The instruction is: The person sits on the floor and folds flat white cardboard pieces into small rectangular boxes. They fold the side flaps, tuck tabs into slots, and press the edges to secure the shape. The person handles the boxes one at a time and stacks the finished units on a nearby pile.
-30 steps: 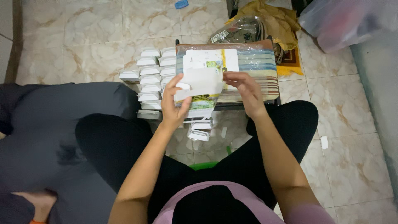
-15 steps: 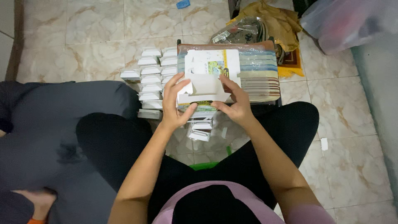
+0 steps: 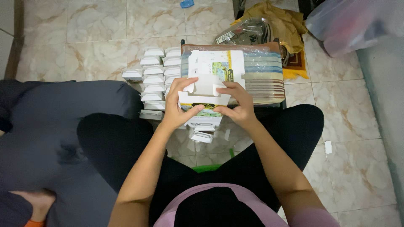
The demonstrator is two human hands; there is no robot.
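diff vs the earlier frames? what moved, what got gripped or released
The right hand came down from the carton's upper edge to its lower right side, and both hands now fold the small white carton, which went from a flat sheet to a part-formed box. The left hand kept its hold. The rows of folded boxes stayed put.

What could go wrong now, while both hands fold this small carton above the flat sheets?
The left hand and right hand press the half-folded carton; a flap may crease or tear. The pile of flat sheets beneath might slide. An elbow could knock the folded boxes lined on the floor.
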